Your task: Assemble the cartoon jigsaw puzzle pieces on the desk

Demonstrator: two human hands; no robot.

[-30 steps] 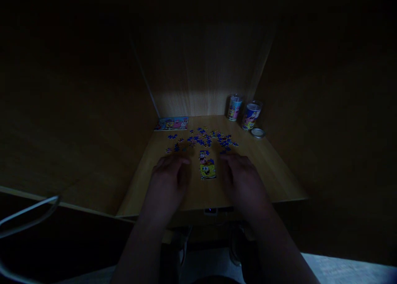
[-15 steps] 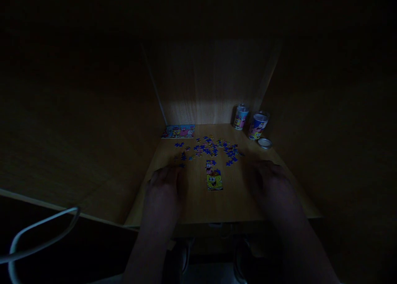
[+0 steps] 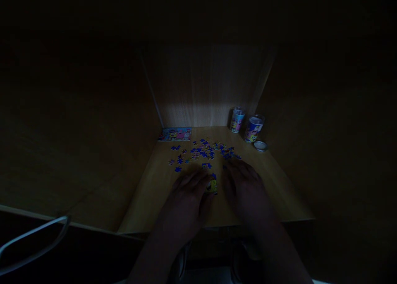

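The joined bit of puzzle [image 3: 212,187] lies flat on the wooden desk [image 3: 151,201]. The left hand [image 3: 187,195] hides its left side; the fingers bend, but I can't tell if they touch or pinch it. The right hand [image 3: 246,184] is just right of it, fingers bent, and I can't tell if they grip anything. Behind it are loose pieces [image 3: 206,153]. Far behind it, to the right, stand two cans [image 3: 252,131].
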